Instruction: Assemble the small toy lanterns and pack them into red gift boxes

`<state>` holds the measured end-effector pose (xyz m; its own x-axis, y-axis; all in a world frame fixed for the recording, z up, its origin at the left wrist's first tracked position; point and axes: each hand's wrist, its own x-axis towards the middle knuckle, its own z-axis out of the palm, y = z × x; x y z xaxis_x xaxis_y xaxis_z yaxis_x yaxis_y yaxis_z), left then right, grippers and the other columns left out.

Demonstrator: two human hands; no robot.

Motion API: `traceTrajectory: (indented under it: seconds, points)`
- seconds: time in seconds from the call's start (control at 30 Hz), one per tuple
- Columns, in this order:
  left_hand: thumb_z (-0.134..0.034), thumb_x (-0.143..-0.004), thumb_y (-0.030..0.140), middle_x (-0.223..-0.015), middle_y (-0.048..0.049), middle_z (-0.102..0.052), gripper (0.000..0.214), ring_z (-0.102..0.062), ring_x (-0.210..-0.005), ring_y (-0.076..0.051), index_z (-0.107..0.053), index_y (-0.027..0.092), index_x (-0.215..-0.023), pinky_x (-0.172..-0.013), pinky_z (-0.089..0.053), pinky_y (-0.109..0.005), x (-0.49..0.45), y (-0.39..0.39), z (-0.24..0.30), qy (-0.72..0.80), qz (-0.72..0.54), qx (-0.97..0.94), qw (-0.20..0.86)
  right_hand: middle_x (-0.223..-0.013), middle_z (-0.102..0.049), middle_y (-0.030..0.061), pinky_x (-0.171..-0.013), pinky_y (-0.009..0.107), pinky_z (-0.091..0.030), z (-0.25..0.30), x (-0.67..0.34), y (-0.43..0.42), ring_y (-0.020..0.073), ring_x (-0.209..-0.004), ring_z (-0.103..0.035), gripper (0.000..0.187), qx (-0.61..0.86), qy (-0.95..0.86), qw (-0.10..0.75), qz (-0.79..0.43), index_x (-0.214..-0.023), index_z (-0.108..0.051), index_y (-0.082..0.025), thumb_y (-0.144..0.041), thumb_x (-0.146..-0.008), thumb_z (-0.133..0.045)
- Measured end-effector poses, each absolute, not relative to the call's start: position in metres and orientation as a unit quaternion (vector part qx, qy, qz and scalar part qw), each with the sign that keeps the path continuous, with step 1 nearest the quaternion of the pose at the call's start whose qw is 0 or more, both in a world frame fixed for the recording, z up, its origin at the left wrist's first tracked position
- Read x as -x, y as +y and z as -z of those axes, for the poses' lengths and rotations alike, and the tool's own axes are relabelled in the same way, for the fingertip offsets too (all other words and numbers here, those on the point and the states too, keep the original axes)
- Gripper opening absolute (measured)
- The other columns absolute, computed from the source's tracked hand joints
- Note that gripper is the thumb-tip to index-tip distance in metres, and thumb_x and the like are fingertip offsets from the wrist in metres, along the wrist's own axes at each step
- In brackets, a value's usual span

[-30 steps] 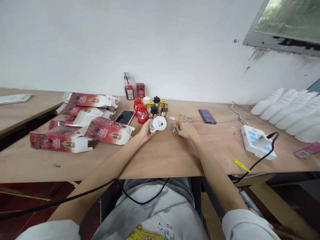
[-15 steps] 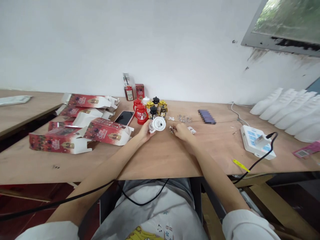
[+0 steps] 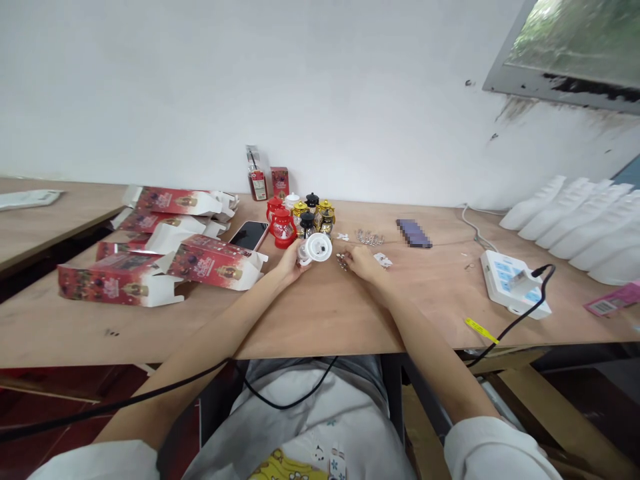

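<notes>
My left hand (image 3: 291,263) is closed around a small white lantern (image 3: 318,247), tilted so its round base faces me. To its right, my right hand (image 3: 364,261) has its fingers bent down at the table, touching a small pile of tiny silvery and dark pieces (image 3: 342,261). What its fingertips pinch, if anything, is too small to make out. Behind my left hand stand several little lanterns: a red lantern (image 3: 283,230), a gold lantern (image 3: 326,220) and a black lantern (image 3: 307,223) among them. Small white pieces (image 3: 383,260) lie just right of my right hand.
Opened red printed boxes (image 3: 213,261) cover the left side, near a phone (image 3: 250,235). Small metal pieces (image 3: 369,237) and a blurred dark phone-shaped object (image 3: 414,233) lie further back. A white power strip (image 3: 513,283) with a black cable sits right.
My right hand's fingers have shifted slightly at the small pile, showing a little more of it. My left hand and the white lantern have stayed almost still.
</notes>
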<state>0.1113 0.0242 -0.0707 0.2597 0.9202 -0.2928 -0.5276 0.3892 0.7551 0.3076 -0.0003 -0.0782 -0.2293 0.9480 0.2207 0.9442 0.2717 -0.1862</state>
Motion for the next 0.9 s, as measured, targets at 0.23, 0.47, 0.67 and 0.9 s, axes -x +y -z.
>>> traceTrajectory:
  seconds: [0.23,0.47,0.67,0.9]
  points:
    - [-0.051,-0.078,0.022,-0.044,0.0054,-0.041,0.019,-0.037,-0.034,-0.006,-0.044,0.017,-0.062,-0.031,-0.024,-0.015,-0.111,0.024,0.07,0.366,-0.481,-0.272,0.749,-0.093,-0.069,0.0101,-0.077,0.027,-0.043,0.081,-0.307,0.001,0.0204,-0.088,-0.063,0.019,0.582,-0.788,0.201,-0.008,-0.087,-0.066,-0.015,-0.009,-0.083,-0.049]
    - [-0.053,-0.077,0.02,-0.043,0.0056,-0.041,0.018,-0.038,-0.034,-0.006,-0.045,0.017,-0.061,-0.032,-0.026,-0.015,-0.112,0.025,0.073,0.361,-0.486,-0.267,0.75,-0.09,-0.067,0.0072,-0.077,0.029,-0.048,0.072,-0.291,-0.015,0.0164,-0.085,-0.061,0.021,0.428,-0.748,0.494,0.114,-0.093,-0.066,-0.019,-0.02,-0.091,-0.045]
    - [-0.062,-0.071,0.024,-0.049,0.0051,-0.049,0.014,-0.044,-0.04,-0.006,-0.051,0.016,-0.068,-0.037,-0.032,-0.015,-0.112,0.027,0.078,0.353,-0.502,-0.259,0.746,-0.087,-0.067,0.0056,-0.076,0.03,-0.05,0.062,-0.266,-0.037,0.015,-0.084,-0.062,0.022,0.327,-0.768,0.532,0.145,-0.095,-0.067,-0.023,-0.019,-0.091,-0.046]
    - [-0.063,-0.068,0.023,-0.052,0.0054,-0.052,0.013,-0.046,-0.041,-0.006,-0.055,0.015,-0.073,-0.039,-0.034,-0.015,-0.113,0.028,0.08,0.354,-0.513,-0.259,0.738,-0.085,-0.069,0.0061,-0.078,0.034,-0.05,0.062,-0.262,-0.039,0.0165,-0.082,-0.062,0.02,0.296,-0.796,0.514,0.12,-0.097,-0.066,-0.023,-0.019,-0.091,-0.047]
